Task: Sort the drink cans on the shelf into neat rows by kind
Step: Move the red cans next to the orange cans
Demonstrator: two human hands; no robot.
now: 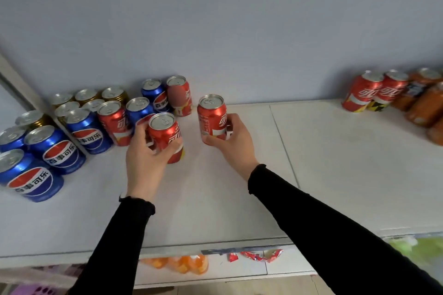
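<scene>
Holding one red can (165, 136) in my left hand (146, 153) and another red can (212, 118) in my right hand (233, 141), I am only partway through this job. Both grips are wrapped tight round their cans. The cans sit low over the middle of the white shelf (335, 163); I cannot tell if they touch it.

Far to the right, two red cans (374, 91) stand side by side, touching. I think that is the start of the red row. Just past them are orange cans (424, 103), bunched close together.

On the left it is a jumble. Blue cans (55, 148) stand near the front. Gold-topped cans (86, 98) sit at the back by the wall. One more red can (113, 122) is stuck between blue ones, and a pink can (179, 94) stands beside a blue one. So a lot is left to sort.

All the cans I can see are shut, with their pull tabs flat. I cannot tell what is inside.

Under the shelf edge I see orange packets (182, 263) and some red wrappers (259, 255).
</scene>
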